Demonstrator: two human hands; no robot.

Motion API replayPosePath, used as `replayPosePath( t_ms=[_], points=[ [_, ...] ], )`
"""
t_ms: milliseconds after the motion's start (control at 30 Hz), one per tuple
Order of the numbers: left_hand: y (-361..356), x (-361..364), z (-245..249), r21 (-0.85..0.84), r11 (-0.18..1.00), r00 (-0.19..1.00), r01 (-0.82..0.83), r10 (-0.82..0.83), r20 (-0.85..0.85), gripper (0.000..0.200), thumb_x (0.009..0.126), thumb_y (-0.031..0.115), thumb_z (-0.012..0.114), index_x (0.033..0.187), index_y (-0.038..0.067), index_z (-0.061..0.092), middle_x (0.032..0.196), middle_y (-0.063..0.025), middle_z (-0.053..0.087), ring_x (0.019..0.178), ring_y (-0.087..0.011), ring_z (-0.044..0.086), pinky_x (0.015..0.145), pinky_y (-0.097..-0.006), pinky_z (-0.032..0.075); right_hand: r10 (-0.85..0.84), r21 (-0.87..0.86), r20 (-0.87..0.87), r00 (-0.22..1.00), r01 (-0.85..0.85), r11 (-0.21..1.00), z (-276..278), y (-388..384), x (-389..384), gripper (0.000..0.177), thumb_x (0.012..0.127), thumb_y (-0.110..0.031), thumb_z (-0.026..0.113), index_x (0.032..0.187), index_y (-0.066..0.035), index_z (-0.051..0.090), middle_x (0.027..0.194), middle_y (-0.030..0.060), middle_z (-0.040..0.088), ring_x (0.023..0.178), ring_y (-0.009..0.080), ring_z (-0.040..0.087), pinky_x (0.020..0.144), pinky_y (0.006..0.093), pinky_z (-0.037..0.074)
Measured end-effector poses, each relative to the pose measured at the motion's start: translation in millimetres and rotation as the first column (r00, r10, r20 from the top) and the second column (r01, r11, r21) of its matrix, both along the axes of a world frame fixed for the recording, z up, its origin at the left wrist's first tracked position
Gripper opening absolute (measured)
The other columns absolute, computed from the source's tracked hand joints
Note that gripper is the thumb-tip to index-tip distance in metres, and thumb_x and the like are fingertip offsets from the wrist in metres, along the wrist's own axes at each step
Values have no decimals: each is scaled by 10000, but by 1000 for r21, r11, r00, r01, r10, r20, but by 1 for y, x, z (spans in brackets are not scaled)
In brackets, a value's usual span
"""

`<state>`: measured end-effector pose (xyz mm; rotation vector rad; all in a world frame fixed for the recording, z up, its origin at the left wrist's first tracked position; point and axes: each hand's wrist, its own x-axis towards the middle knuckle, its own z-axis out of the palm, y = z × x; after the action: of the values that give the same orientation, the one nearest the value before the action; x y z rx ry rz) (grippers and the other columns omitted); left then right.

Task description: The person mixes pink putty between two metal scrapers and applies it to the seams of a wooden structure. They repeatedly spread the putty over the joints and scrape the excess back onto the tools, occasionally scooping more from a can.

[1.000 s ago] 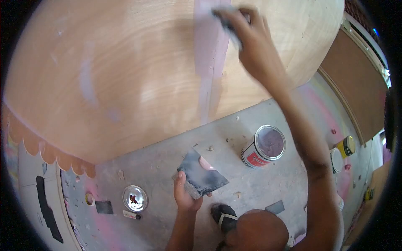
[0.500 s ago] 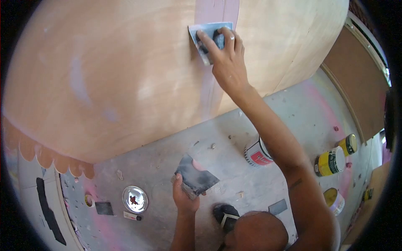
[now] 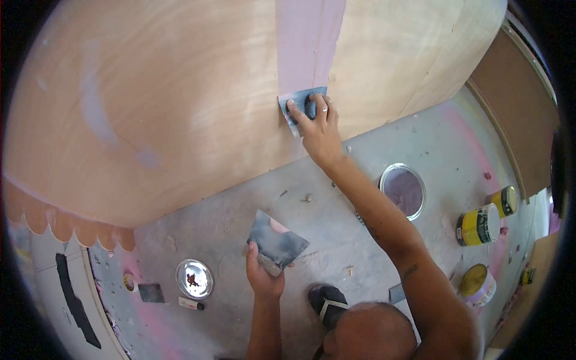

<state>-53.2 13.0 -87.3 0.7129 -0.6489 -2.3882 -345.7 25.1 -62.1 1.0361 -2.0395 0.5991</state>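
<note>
My right hand (image 3: 323, 137) is closed on a putty spreader (image 3: 306, 101), its wide flat blade pressed against the light wooden panel (image 3: 198, 120). Above the blade runs a smooth vertical band of pinkish-lilac putty (image 3: 306, 45). Lower down, my left hand (image 3: 264, 277) grips a second putty spreader (image 3: 277, 241), held away from the panel above the floor. A small patch of pink putty (image 3: 279, 226) lies along that blade's edge. The left fingers are mostly hidden beneath it.
An open can of lilac putty (image 3: 403, 191) stands beside my right forearm. Several yellow cans (image 3: 478, 226) are farther right. On the left floor lie a round metal lid (image 3: 194, 279), a small tube (image 3: 192, 303) and a dark flat sheet (image 3: 151, 293). A shoe (image 3: 327, 303) shows near the bottom.
My right hand has drawn its spreader down the panel, and more of the putty band shows above it. The left hand holds its spreader nearly as before. The putty can's open top now shows.
</note>
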Motion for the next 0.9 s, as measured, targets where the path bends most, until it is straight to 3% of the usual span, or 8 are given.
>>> replayPosePath(
  t_ms=[167,233,367,500,567,600,767,900],
  points=[
    [4,-5,10,4,1000,997,6,-5,-82,339,989,358,435,1153,75,527,971,-87,634,797,-210,664,532,-329,552,-6,207,288,958,-56,977,20,37,40,615,749,31,591,1304,-228,545,1243,188,458,1206,393,426,996,500,375],
    [8,-6,19,81,997,990,2,9,-138,351,994,349,430,1169,59,523,978,-86,632,796,-203,666,511,-316,548,382,-147,655,652,-386,911,47,64,73,671,704,111,576,1311,-171,528,1226,191,481,1199,383,455,1012,473,375],
    [12,-5,33,296,946,937,130,-20,-348,366,994,338,426,1177,38,526,1007,-84,633,853,-186,659,617,-336,566,779,-451,620,95,-769,452,62,111,152,678,685,137,597,1308,-121,524,1224,158,480,1202,356,461,1044,442,358],
    [23,5,58,18,997,955,71,-63,-291,413,979,358,424,1194,24,536,1103,-100,618,1003,-199,612,819,-352,522,858,-504,425,287,-713,488,41,107,166,599,750,10,657,1316,-132,524,1229,138,476,1203,337,459,1036,453,355],
    [25,11,69,-215,976,941,34,-104,-322,431,971,368,425,1200,22,539,1135,-106,610,1045,-210,593,868,-352,498,474,420,538,697,-709,566,58,114,125,536,788,-36,633,1298,-170,539,1249,126,464,1202,321,454,1001,467,369],
    [26,11,75,-208,978,962,26,-81,-262,445,965,377,428,1208,17,528,1139,-111,603,1059,-221,582,867,-350,492,431,463,509,746,-659,593,71,112,109,489,804,-14,585,1252,-208,575,1219,139,507,1144,322,492,945,450,397],
    [26,12,52,-129,988,981,83,-104,-163,463,956,407,439,1206,21,490,1023,-125,622,821,-254,658,545,-377,563,190,53,-357,915,-183,982,241,72,10,506,783,29,552,1207,-240,608,1175,167,578,1095,394,513,896,459,441],
    [34,4,37,-40,994,990,98,-102,-94,454,955,416,439,1189,32,499,972,-125,628,708,-261,661,412,-376,536,15,-38,-332,943,-30,999,297,40,-19,453,883,36,466,1273,-176,551,1217,192,486,1112,372,468,960,479,421]
  ],
)
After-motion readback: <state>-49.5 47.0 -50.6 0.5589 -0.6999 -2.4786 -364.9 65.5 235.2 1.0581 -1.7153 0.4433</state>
